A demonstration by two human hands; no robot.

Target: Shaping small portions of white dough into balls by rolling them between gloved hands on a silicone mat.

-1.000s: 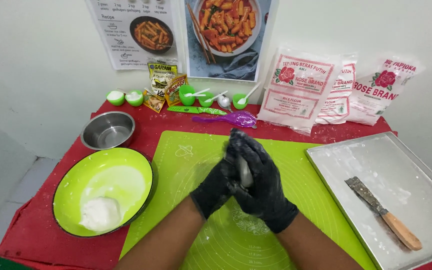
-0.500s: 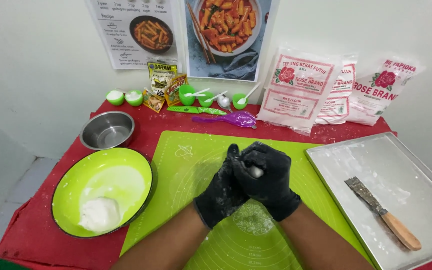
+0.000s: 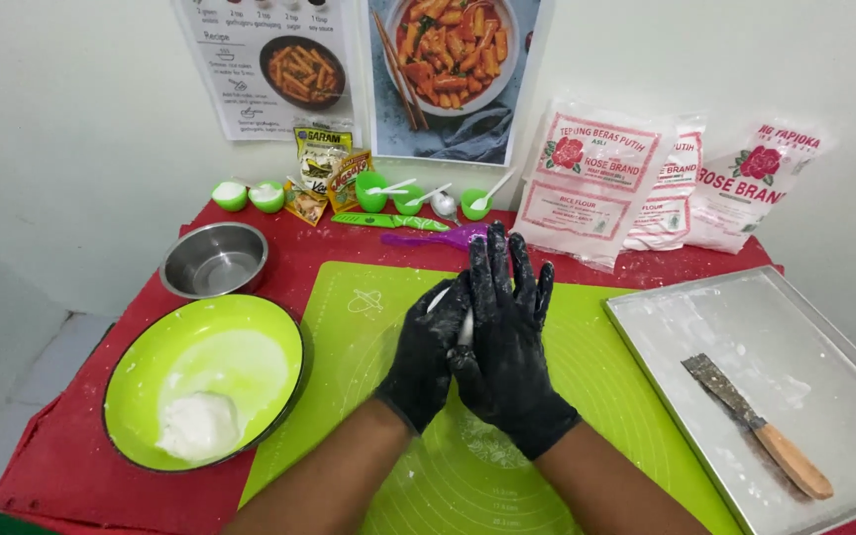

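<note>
Both my hands wear black gloves and are pressed palm to palm above the green silicone mat [image 3: 606, 396]. A thin roll of white dough [image 3: 464, 325] shows between the palms. My right hand [image 3: 507, 347] lies on top with fingers stretched out and spread. My left hand [image 3: 428, 352] is underneath, cupped against the dough. A lime-green bowl [image 3: 151, 362] to the left holds a lump of white dough [image 3: 198, 424].
A floured metal tray [image 3: 705, 327] with a wooden-handled scraper [image 3: 755, 424] sits at right. An empty steel bowl [image 3: 214, 260] stands at back left. Small green cups [image 3: 250, 195], a purple spatula [image 3: 428, 239], sachets and flour bags [image 3: 587, 178] line the wall.
My right hand slid forward over the left, its fingers straightening and spreading; the dough between my palms stays pinched there.
</note>
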